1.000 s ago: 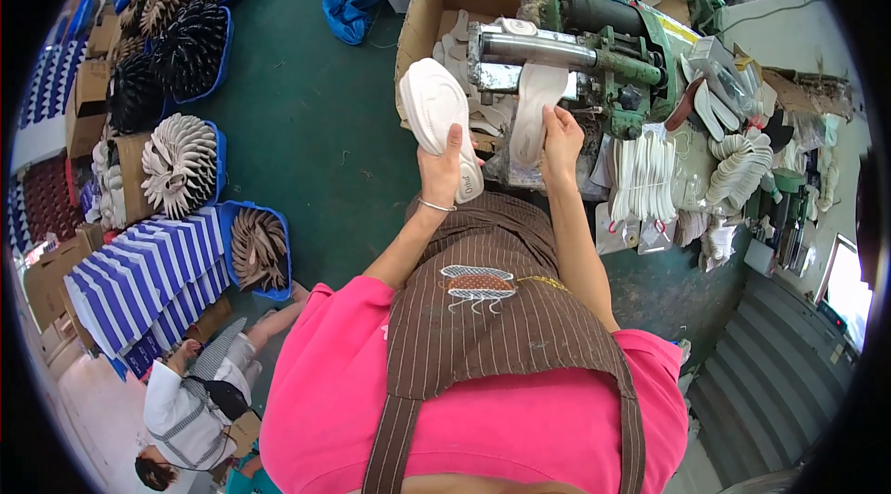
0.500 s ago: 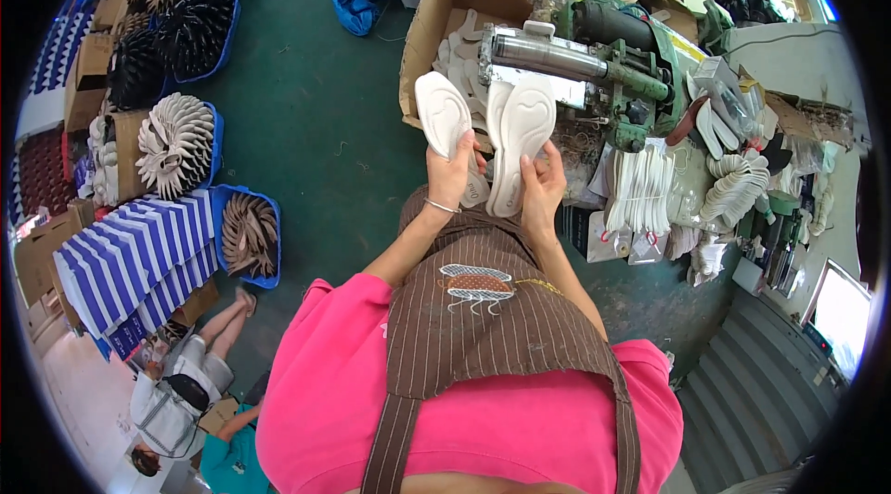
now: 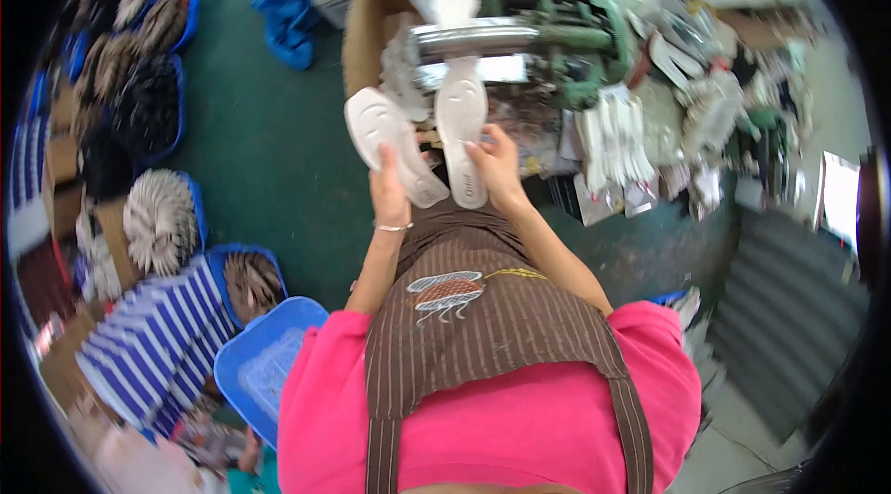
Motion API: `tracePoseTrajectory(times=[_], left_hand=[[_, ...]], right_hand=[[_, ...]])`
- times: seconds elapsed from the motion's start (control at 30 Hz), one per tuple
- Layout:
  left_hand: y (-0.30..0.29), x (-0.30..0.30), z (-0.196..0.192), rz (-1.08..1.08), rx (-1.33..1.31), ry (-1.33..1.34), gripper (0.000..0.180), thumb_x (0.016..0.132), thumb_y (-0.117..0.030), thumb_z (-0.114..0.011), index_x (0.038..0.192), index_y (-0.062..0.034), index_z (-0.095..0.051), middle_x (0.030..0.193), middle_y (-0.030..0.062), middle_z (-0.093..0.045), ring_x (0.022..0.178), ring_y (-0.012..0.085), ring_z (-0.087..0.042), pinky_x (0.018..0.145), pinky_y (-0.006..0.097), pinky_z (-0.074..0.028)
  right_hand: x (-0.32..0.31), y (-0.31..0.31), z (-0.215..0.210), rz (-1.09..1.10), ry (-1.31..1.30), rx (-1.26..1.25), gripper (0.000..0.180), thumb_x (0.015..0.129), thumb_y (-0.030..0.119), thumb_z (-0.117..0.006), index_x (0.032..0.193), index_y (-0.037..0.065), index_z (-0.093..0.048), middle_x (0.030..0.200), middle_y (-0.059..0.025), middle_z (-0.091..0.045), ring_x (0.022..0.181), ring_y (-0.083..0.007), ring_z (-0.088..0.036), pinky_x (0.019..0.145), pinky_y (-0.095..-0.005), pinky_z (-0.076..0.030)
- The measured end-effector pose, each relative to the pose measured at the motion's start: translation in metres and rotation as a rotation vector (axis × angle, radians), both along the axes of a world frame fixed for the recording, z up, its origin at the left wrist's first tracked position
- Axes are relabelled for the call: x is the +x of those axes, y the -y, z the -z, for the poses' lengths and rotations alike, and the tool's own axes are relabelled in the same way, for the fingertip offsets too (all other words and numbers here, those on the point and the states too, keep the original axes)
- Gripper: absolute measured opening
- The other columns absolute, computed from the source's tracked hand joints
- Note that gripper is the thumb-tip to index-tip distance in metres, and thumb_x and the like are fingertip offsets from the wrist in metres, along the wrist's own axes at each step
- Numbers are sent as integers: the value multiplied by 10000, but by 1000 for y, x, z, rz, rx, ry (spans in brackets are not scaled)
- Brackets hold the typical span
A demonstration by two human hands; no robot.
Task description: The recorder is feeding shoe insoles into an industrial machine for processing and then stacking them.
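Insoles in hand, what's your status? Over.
Left hand: grip on white insole. Right hand: grip on second insole. Metal roller just beyond; contact unclear.

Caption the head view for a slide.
Left hand and right hand hold white insoles near a green machine with a metal roller.

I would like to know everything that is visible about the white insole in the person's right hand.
The insole is off-white and thin, soft-looking, with a broad rounded end, narrower middle and rounded heel. Curved lines mark its broad part; small dark print sits near the heel. The right hand grips its right edge. Its broad end points toward the metal roller, heel toward the person; whether it touches anything there is unclear.
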State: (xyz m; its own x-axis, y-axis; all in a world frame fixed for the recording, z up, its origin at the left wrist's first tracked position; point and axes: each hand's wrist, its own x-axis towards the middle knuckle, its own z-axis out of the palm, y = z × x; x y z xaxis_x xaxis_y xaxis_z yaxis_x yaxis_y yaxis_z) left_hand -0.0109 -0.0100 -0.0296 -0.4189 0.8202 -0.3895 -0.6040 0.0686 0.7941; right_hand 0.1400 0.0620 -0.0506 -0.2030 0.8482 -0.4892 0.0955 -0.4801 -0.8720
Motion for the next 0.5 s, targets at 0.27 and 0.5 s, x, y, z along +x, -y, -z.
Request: tracePoseTrajectory(times=[0.27, 0.5], left_hand=[[-6, 15, -6, 192, -87, -126, 550, 962, -401, -367, 1344, -7, -327, 1311, 107, -440, 1182, 210, -439, 993, 337, -348], [-21, 35, -2, 306, -286, -360, 664, 894, -537, -441, 1400, -146, -266, 1404, 156, -294, 1265, 251, -324, 994, 489, -270]], right_hand=[[-33, 3, -24, -62, -259, 124, 187, 843, 141, -595, 929, -24, -620, 796, -86, -658, 714, -112, -608, 620, -270, -487], [-6, -52, 23, -23, 109, 140, 218, 843, 138, -601, 976, -33, -615, 839, -58, -655, 734, -77, -585, 624, -248, -486]])
